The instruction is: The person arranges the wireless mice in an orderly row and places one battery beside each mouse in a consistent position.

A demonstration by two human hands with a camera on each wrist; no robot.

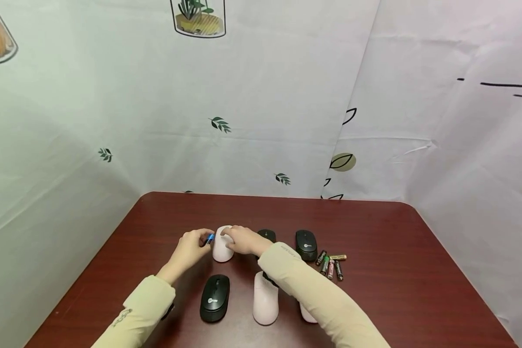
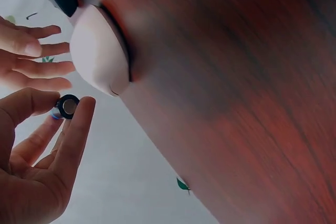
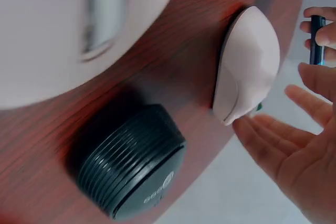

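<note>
The battery (image 1: 210, 239) — blue and black — is in your left hand (image 1: 190, 249), pinched between thumb and fingers just left of the farther white mouse. Nearest you stand a black mouse (image 1: 215, 298), a white mouse (image 1: 266, 302) to its right, and a third mouse (image 1: 308, 314), mostly hidden by your right sleeve (image 1: 326, 295). Farther on, right of that sleeve, five loose batteries (image 1: 331, 269) lie clustered near the rightmost mouse (image 1: 306, 244), a black one. In its row are a half-hidden mouse (image 1: 267, 235), also black, and the farther white mouse (image 1: 223, 246); your right hand (image 1: 243, 239) reaches this white one, fingers spread — their tips at its end. Behind the table (image 1: 396, 261) hangs a pale cloth (image 1: 243, 72) printed with leaves.
</note>
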